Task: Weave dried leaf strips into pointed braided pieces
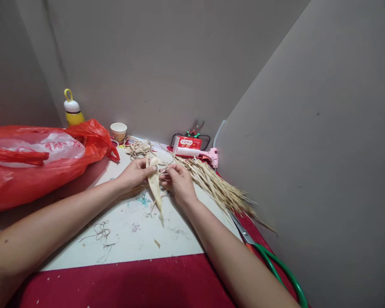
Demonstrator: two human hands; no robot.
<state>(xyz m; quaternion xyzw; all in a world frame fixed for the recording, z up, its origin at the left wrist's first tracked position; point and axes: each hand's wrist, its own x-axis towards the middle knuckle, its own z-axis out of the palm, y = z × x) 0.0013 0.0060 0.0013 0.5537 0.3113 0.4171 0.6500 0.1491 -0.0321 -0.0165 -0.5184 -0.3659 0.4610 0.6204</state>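
My left hand (134,174) is closed on a pale dried husk (154,186), thumb on its front, above the white board (125,239). The husk's narrow tip hangs down toward the board. Right beside it, my right hand (180,183) has thumb and fingers pinched together at a thin pale strand (162,171) by the husk's edge. Whether the strand is part of the husk I cannot tell. Behind my hands is a tangle of braided straw cord (138,147). A bundle of dry straw strips (218,184) fans out to the right.
Green-handled scissors (268,252) lie at the right edge on the red cloth (125,284). At the back are a pink glue gun (211,157), red box (188,143), paper cup (118,133) and yellow bottle (73,115). A red plastic bag (60,171) fills the left. Loose thread (102,231) lies in front.
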